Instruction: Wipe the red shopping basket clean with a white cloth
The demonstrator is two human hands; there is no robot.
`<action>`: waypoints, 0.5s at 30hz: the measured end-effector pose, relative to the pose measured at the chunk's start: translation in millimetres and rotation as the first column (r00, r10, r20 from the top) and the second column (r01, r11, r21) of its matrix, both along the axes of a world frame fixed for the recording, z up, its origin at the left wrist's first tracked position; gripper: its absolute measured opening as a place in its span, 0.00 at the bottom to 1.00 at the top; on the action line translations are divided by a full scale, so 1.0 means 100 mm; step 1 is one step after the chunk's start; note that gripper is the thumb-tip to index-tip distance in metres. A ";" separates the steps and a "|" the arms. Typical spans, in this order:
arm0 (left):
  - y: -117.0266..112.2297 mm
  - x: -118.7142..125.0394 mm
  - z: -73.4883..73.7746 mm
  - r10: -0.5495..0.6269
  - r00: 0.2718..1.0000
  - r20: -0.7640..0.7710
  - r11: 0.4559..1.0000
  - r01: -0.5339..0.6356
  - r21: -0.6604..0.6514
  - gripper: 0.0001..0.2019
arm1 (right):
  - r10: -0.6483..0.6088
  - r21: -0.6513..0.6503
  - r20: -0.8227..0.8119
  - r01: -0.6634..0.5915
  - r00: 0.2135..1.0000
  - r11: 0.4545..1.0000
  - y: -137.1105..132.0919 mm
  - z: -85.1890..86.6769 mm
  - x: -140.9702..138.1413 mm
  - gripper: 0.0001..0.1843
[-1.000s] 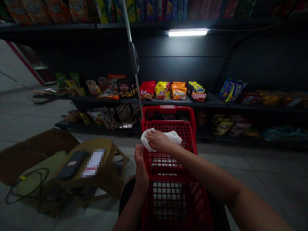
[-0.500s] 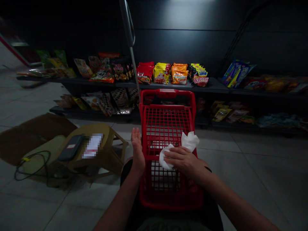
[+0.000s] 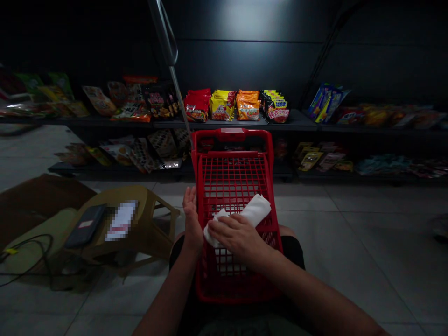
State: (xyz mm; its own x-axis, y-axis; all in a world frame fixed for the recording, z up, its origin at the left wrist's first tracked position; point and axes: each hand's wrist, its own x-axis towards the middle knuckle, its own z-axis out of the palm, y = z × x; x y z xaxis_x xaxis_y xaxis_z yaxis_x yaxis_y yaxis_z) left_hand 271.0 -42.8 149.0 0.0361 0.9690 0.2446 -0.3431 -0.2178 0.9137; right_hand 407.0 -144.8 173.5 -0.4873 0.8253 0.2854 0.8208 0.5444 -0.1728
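A red plastic shopping basket [image 3: 233, 182] lies across my lap with its mesh side up. My right hand [image 3: 236, 235] presses a white cloth [image 3: 257, 210] flat against the mesh, fingers closed over it. My left hand [image 3: 192, 219] rests flat and open against the basket's left edge, steadying it. A metal handle pole [image 3: 171, 60] rises from the basket's far left corner.
A tan plastic stool [image 3: 143, 224] stands at my left with a dark phone [image 3: 85, 226] and a paper on it. Cables and a brown mat lie further left. Dark shelves [image 3: 231, 123] with snack packets run across the back. Tiled floor spreads to the right.
My right hand slid the cloth from the basket's far end toward me, then leftward across the mesh. The view tilted down and the ceiling light left the frame.
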 end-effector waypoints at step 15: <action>-0.01 -0.01 -0.01 -0.039 0.999 0.007 0.998 0.039 -0.041 0.32 | -0.281 -0.168 -0.919 0.370 0.275 0.914 0.01 0.56 1.13 0.25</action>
State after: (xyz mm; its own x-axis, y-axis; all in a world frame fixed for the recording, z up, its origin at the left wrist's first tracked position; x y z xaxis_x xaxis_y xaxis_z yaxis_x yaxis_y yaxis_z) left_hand 270.3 -43.4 148.4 0.0724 0.9760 0.2053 -0.3566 -0.1669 0.9192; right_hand 519.6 -144.0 229.9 0.4247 0.8070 0.4104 0.2742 0.3174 -0.9078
